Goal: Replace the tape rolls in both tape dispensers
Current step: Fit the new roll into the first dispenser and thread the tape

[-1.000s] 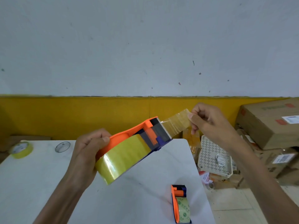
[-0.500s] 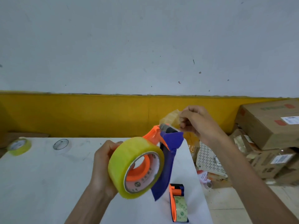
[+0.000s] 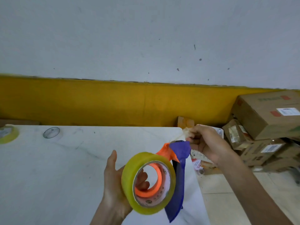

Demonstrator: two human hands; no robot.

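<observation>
My left hand (image 3: 113, 179) grips an orange and blue tape dispenser (image 3: 177, 168) above the white table (image 3: 56, 168). A yellowish clear tape roll (image 3: 129, 172) sits on the dispenser's orange hub, its open side turned toward me. Up at the dispenser's cutter end, my right hand (image 3: 206, 143) pinches the crumpled loose end of the tape (image 3: 185, 133). The second dispenser is out of view.
A yellow tape roll (image 3: 8, 135) lies at the table's far left edge, with a clear roll (image 3: 51, 132) next to it. Cardboard boxes (image 3: 266, 114) are stacked on the floor to the right. A white perforated tray (image 3: 198, 155) sits behind my right hand.
The dispenser turned from side-on to facing me and came lower and closer. My right hand followed down with the tape end. The second dispenser dropped out of view.
</observation>
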